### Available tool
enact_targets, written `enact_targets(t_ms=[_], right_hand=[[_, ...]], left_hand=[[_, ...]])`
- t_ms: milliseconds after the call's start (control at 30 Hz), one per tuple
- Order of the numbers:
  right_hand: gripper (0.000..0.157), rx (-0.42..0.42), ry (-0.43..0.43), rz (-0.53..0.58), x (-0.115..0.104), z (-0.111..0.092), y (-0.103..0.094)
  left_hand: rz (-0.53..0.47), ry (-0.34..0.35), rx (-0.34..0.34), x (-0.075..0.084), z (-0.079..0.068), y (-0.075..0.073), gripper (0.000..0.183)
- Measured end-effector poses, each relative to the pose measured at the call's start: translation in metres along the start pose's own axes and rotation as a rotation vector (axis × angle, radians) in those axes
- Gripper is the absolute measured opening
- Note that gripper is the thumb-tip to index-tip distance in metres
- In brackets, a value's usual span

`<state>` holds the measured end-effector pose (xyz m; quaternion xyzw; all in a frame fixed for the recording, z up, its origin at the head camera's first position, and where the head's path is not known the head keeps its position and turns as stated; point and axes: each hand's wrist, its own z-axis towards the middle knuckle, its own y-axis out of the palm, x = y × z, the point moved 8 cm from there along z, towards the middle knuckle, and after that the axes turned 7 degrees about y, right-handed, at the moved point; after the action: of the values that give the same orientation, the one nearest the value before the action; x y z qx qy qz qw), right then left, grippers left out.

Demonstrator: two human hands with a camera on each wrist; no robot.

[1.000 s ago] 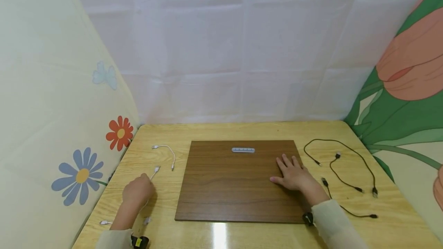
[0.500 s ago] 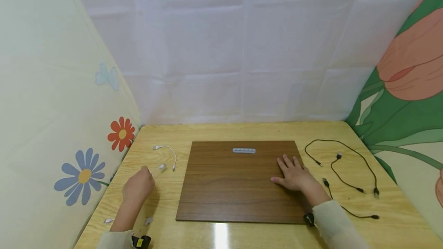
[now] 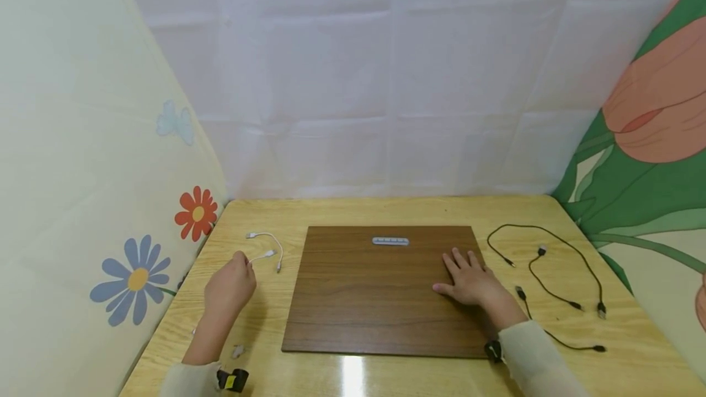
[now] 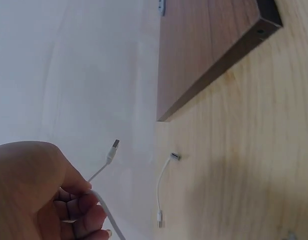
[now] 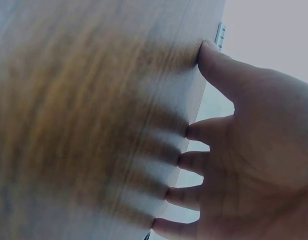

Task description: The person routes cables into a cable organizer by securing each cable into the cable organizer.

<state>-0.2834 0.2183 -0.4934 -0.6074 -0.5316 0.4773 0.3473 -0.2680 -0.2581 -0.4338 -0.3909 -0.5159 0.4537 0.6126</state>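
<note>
My left hand (image 3: 230, 283) pinches a white USB cable (image 4: 109, 216) between thumb and fingers, raised over the left side of the table. The cable's USB-A plug (image 4: 112, 152) points away from the hand. Just beyond it a second short white cable (image 3: 274, 240) lies curved on the wood. My right hand (image 3: 470, 280) rests with spread fingers on the right part of a dark brown wooden board (image 3: 358, 299); in the right wrist view its fingertips touch the board's surface. A small pale-blue strip with several slots (image 3: 390, 241) sits near the board's back edge.
Several black cables, among them a long one (image 3: 557, 236), lie right of the board on the light wooden table (image 3: 325, 378). A small pale piece (image 3: 238, 351) lies near my left wrist. A white sheet (image 3: 331, 78) hangs behind; floral sheets flank both sides.
My left hand has lifted the white cable off the table and moved slightly forward and right, its plug swinging with it. My right hand stays in place on the board.
</note>
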Motion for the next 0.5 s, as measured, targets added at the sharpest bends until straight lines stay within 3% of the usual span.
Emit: enact_targets(t_ms=[500], right_hand=[[0.088, -0.021, 0.007, -0.003, -0.001, 0.0, -0.001]], left_hand=[[-0.02, 0.109, 0.159, 0.039, 0.006, -0.02, 0.014]])
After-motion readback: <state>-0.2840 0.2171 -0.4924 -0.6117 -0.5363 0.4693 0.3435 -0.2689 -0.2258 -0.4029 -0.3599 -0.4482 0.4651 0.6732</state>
